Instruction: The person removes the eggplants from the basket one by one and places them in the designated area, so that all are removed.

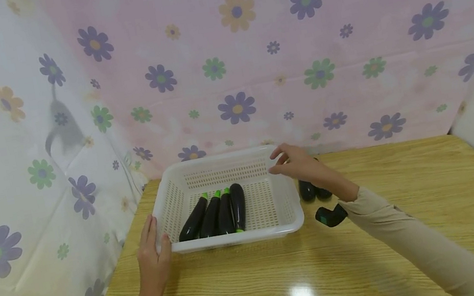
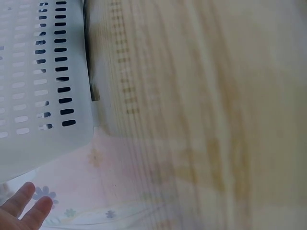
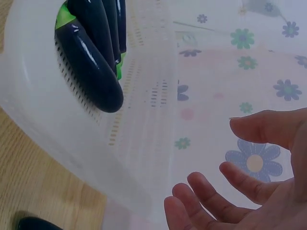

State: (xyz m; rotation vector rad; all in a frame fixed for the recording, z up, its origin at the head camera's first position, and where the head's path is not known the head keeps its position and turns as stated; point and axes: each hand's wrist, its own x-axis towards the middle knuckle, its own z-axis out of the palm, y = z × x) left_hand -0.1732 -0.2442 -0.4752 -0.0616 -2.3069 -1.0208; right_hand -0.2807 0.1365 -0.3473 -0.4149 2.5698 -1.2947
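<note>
Several dark eggplants [image 1: 213, 216] with bright green stem ends lie side by side in a white perforated plastic basket [image 1: 237, 237]. One eggplant [image 3: 91, 67] is turned the opposite way to its neighbours. My left hand [image 1: 153, 252] rests at the basket's left rim near the front corner, thumb apart from the fingers. Only its fingertips [image 2: 36, 211] show in the left wrist view. Over the basket's back right corner, my right hand [image 1: 297, 164] hovers with loosely bent, spread fingers and nothing between them. Two more eggplants [image 1: 307, 191] lie right of the basket, partly hidden behind the right forearm.
The basket stands on a wood-grain table [image 1: 258, 279], toward its back left. A flower-print cloth [image 1: 251, 63] hangs behind the table and at both sides. Black wrist devices [image 1: 331, 216] are worn at both wrists.
</note>
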